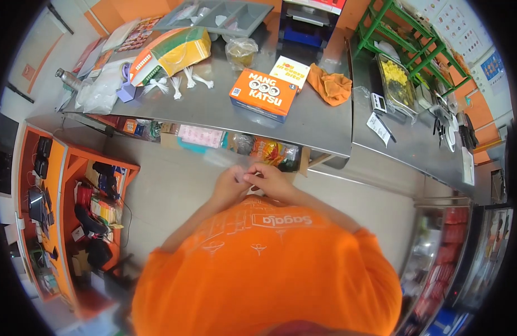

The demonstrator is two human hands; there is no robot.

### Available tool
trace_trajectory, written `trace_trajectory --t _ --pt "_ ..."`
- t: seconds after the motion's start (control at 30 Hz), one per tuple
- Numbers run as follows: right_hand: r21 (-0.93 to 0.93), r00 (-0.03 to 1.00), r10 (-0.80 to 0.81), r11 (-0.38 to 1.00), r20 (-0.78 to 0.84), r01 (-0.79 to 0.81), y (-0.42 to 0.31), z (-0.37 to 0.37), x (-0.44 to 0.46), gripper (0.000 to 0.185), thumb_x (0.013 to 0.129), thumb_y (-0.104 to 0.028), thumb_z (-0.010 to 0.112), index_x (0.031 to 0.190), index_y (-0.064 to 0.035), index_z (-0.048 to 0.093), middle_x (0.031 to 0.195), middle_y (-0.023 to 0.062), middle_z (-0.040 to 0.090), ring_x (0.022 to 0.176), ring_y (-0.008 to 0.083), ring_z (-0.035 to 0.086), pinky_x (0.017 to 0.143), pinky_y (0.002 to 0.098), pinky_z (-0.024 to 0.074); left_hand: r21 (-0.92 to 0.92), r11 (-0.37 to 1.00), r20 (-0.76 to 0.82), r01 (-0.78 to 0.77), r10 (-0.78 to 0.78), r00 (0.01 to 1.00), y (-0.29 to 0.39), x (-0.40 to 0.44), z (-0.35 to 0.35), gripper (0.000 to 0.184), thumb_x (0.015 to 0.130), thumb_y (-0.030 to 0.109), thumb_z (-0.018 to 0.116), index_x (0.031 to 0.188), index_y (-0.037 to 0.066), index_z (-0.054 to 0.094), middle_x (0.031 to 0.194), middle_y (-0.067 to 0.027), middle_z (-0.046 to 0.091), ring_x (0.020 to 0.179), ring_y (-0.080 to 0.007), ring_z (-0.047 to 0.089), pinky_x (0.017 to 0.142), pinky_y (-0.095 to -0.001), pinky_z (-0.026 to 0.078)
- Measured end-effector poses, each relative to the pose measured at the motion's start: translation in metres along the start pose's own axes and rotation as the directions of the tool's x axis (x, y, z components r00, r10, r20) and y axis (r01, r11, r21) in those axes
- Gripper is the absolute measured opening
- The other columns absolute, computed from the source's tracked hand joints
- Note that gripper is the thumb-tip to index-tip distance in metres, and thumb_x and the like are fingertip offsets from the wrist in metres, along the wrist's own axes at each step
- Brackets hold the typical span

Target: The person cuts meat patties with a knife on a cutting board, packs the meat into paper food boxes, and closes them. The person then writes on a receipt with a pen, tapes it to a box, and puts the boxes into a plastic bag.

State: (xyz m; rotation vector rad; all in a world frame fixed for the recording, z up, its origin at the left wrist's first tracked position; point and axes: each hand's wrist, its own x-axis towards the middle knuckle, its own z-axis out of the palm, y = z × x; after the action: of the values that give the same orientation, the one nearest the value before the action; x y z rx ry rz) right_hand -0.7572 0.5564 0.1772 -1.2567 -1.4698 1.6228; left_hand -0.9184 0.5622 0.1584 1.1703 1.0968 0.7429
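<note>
My left hand [231, 182] and my right hand [264, 178] meet in front of the orange shirt, below the counter's front edge. Fingers of both are closed at one end of a clear plastic bag [220, 159], which sticks out to the upper left and is blurred. Beyond them on the steel counter stands an orange and white box [260, 92] marked "Mang Katsu", its lid flap [290, 71] raised. Several small knotted white plastic bags [176, 85] lie left of it. A crumpled orange cloth or bag [330, 85] rests to its right.
A yellow and green pack [183, 51], a grey divided tray [225, 18] and a tied bag [241, 52] sit farther back. On the right are a tray of yellow food [396, 81], a small scale [378, 103] and a green rack [407, 25]. Orange shelving [71, 168] stands left.
</note>
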Motion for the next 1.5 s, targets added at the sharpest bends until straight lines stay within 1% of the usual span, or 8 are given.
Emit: trace_trajectory --t 0.27,0.37,0.6,0.73,0.87,1.13,1.33,1.5 --pt "0.327 0.987 0.113 0.942 -0.112 -0.071 -0.004 0.036 0.005 0.017 0.091 -0.016 0.053 0.089 0.0008 0.052 0.086 0.0097 0.062 0.081 0.0141 0.062 0.068 0.0289 0.0516 -0.003 0.999 -0.01 0.049 -0.049 0.999 -0.021 -0.022 -0.079 0.016 0.078 0.012 0.067 0.077 0.004 0.054 0.073 0.001 0.054 0.067 -0.0084 0.049 0.061 -0.025 0.043" --pt "0.855 0.987 0.117 0.518 -0.111 0.035 -0.017 0.049 0.004 0.013 0.093 -0.017 0.05 0.094 -0.0053 0.044 0.088 0.0061 0.059 0.088 0.0131 0.059 0.076 0.0292 0.0482 0.304 0.944 -0.196 -0.132 0.197 0.961 -0.085 -0.025 -0.14 0.01 0.084 0.014 0.06 0.082 0.006 0.054 0.075 -0.0007 0.054 0.067 -0.0111 0.051 0.06 -0.026 0.043" --pt "-0.205 0.963 -0.128 0.962 0.238 0.179 0.016 0.112 0.014 0.017 0.088 -0.014 0.058 0.101 -0.0055 0.053 0.09 0.006 0.056 0.088 0.0096 0.051 0.075 0.0224 0.0419 -0.581 0.781 -0.544 -0.227 -0.165 0.823 -0.027 -0.113 -0.163 0.017 0.087 0.007 0.044 0.103 0.009 0.048 0.092 -0.0044 0.054 0.071 -0.016 0.054 0.063 -0.0242 0.045" --pt "0.167 0.96 -0.012 0.984 -0.281 0.061 0.04 0.099 0.045 0.021 0.085 -0.015 0.059 0.104 -0.0066 0.055 0.088 0.0069 0.055 0.075 0.0096 0.051 0.062 0.0255 0.0448 -0.594 0.786 -0.309 -0.173 -0.024 0.951 -0.054 -0.151 -0.148 0.018 0.088 0.007 0.045 0.105 0.009 0.05 0.082 -0.0004 0.05 0.07 -0.0094 0.048 0.06 -0.0222 0.039" --pt "0.785 0.931 0.234 0.614 -0.28 0.082 0.019 0.132 0.033 0.022 0.083 -0.016 0.06 0.104 -0.0085 0.055 0.083 0.0043 0.052 0.071 0.009 0.05 0.056 0.0263 0.0439 0.296 0.955 -0.166 -0.012 0.064 0.984 -0.087 -0.162 -0.151 0.024 0.084 0.005 0.05 0.108 0.006 0.049 0.086 0.0001 0.05 0.076 -0.0091 0.046 0.07 -0.0228 0.039" --pt "-0.37 0.997 -0.037 0.927 0.068 0.06 0.039 0.189 0.01 0.022 0.076 -0.008 0.061 0.097 -0.005 0.058 0.088 0.0141 0.061 0.08 0.0258 0.058 0.07 0.0317 0.0447 -0.264 0.959 -0.347 -0.106 0.009 0.938 -0.048 -0.184 -0.177 0.02 0.088 0.007 0.04 0.105 0.006 0.051 0.088 -0.0037 0.055 0.076 -0.0116 0.052 0.061 -0.0261 0.043" --pt "0.286 0.94 0.085 0.958 -0.33 0.014 -0.003 0.149 0.029 0.019 0.078 0.001 0.052 0.093 -0.0057 0.06 0.074 0.0038 0.059 0.061 0.0149 0.053 0.054 0.0256 0.0418 -0.488 0.873 -0.225 0.018 -0.146 0.963 -0.041 -0.198 -0.152 0.011 0.091 0.011 0.044 0.096 0.006 0.052 0.081 -0.0014 0.055 0.068 -0.0098 0.05 0.063 -0.0232 0.042" --pt "0.562 0.953 0.129 0.825 -0.275 0.051 -0.019 0.148 0.022 0.022 0.078 0.003 0.048 0.094 -0.0071 0.06 0.071 0.0019 0.056 0.052 0.0085 0.045 0.045 0.0207 0.0351 0.101 0.982 -0.249 -0.158 0.178 0.952 -0.031 -0.201 -0.145 0.014 0.089 0.012 0.047 0.1 0.005 0.053 0.087 -0.0046 0.057 0.08 -0.014 0.055 0.071 -0.0268 0.045"
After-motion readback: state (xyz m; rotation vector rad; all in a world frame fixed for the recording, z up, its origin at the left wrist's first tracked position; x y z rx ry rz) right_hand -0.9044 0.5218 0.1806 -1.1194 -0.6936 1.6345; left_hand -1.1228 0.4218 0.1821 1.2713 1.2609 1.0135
